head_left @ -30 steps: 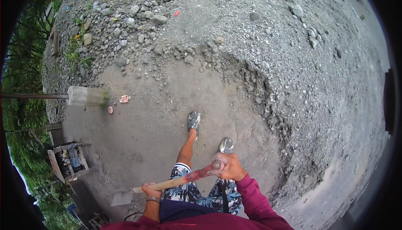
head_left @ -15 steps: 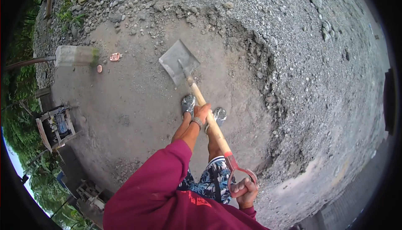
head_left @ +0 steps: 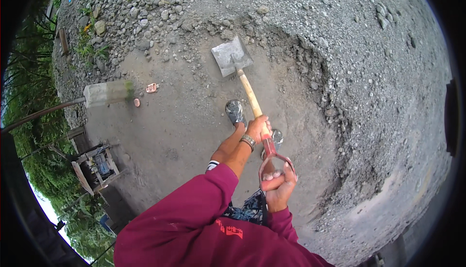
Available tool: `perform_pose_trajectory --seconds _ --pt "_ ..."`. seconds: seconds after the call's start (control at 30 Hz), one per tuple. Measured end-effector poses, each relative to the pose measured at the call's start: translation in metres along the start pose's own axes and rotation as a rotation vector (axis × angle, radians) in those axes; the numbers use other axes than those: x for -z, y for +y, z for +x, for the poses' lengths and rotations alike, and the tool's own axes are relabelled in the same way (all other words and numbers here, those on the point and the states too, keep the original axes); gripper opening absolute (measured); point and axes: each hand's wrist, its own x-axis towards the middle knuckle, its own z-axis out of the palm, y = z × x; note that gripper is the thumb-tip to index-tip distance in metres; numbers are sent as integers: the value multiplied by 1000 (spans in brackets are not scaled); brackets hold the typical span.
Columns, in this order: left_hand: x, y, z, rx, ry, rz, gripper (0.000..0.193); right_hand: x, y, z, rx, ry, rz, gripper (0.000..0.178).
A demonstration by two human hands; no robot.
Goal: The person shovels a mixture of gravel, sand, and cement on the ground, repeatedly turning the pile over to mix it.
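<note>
A shovel (head_left: 251, 93) with a square grey metal blade, wooden shaft and red D-shaped grip reaches away from me over the ground. My left hand (head_left: 257, 127) is closed around the lower part of the shaft, just above the red socket. At the near end, my right hand (head_left: 281, 188) wraps round the crossbar of the red grip. The blade lies in front of my feet, close to the broken edge of a large grey gravel pile (head_left: 378, 102). Its face looks bare apart from grey dust.
Loose stones (head_left: 145, 9) lie at the far left. A concrete post (head_left: 108, 93) with a rusty bar stands to the left, near two small pinkish objects (head_left: 152, 87). A wooden box-like frame (head_left: 97, 167) sits lower left. My shoes (head_left: 235, 111) stand on packed dirt.
The shovel has moved forward, its blade now closer to the pile's edge and turned. Both hands went forward with it, and my right hand is nearer my left. The view has shifted.
</note>
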Motion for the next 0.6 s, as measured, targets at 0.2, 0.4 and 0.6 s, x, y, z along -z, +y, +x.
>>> perform_pose_trajectory --seconds 0.2,0.4,0.6 --pt "-42 -3 -43 114 83 38 13 -42 -29 -28 87 -32 24 42" --pt "-145 107 68 -69 129 149 13 -145 -70 106 103 -152 189 32" --pt "-42 58 62 -86 45 84 15 -57 -7 74 111 -135 -135 53"
